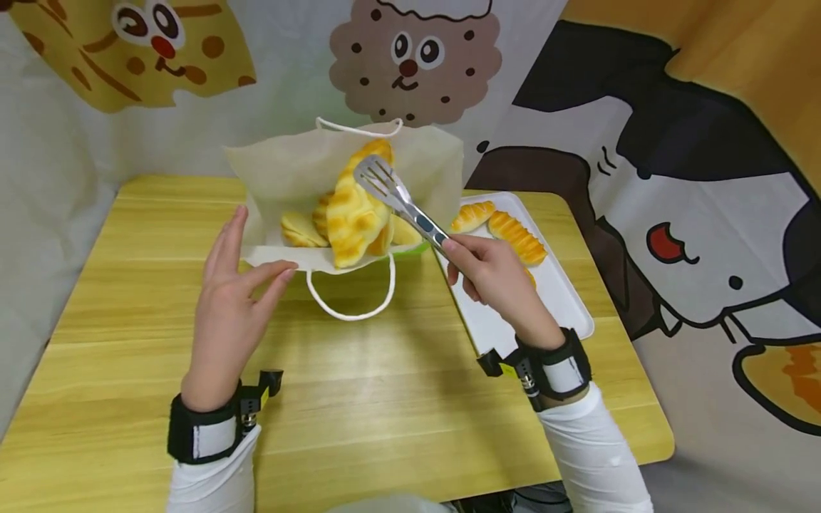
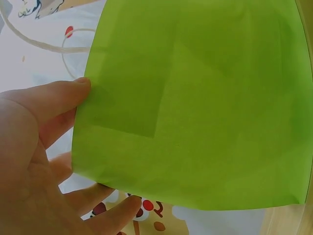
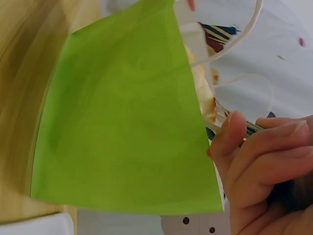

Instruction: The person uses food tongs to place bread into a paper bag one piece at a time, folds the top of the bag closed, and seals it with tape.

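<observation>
A green paper bag [image 2: 195, 107] with a pale inside [image 1: 282, 171] and white cord handles stands with its mouth open in the head view. My left hand [image 1: 227, 306] pinches its near rim between thumb and finger, the other fingers spread along its left side. Metal serving tongs [image 1: 420, 219] with a slotted head are gripped in my right hand [image 1: 494, 274]. Their head lies against a large golden bread [image 1: 353, 228] in the bag's mouth, tilted steeply. Lower in the bag show more pieces of bread [image 1: 301, 229], partly hidden behind the large one.
A white tray [image 1: 564, 306] lies right of the bag, partly under my right forearm in view, with several glazed rolls [image 1: 516, 237] on it. The wooden table [image 1: 359, 399] ends at a rounded right corner. A printed cartoon curtain [image 1: 282, 92] hangs behind.
</observation>
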Tool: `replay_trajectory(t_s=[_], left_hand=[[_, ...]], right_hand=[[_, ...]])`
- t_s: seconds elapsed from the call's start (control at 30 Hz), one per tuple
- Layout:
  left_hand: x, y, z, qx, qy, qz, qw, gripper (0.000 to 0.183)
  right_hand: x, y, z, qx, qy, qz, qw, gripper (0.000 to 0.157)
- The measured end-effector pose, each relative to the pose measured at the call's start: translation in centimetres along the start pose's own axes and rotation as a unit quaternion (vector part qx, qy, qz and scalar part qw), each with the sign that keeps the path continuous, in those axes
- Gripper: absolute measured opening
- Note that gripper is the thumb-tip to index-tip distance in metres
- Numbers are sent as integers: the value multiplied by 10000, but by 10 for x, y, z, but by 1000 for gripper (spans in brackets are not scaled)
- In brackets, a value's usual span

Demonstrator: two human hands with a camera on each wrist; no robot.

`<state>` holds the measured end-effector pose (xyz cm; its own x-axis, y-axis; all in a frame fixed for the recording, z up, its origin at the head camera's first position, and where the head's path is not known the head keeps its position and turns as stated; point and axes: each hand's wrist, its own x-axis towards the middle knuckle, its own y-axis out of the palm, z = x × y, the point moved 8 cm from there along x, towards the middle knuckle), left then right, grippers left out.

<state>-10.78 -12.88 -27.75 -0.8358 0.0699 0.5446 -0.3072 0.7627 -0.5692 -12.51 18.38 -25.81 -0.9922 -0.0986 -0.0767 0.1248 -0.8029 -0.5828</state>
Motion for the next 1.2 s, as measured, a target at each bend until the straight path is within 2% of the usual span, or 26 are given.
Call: replay_trajectory(t_s=[0.23,0.47,0.57,0.77,0.9,1.07,1.2], left_hand=[[-1,-1,-3,13,36,123,9999,13],[-1,-2,-3,16,28,154,9999,14],[0,-2,-4,40,69,149,9999,14],[0,-1,-5,79,72,195,9998,15],[0,0,-6,94,60,272,9996,15],[0,0,-6,146,83,267,9995,16],[0,1,-5,151,97,260,9995,15]], right_hand=[[22,-8,18,-811,101,680,9943,40],[36,-12,44,-1623,58,792,9835,37],[41,-9,49,-1551,117,952,9832,36],[57,7,50,-880,195,1441,9855,41],[68,16,50,-723,355,1504,9853,43],[76,25,55,-928,402,1581,9822,38],[78,23,56,-1232,382,1647,9779,35]])
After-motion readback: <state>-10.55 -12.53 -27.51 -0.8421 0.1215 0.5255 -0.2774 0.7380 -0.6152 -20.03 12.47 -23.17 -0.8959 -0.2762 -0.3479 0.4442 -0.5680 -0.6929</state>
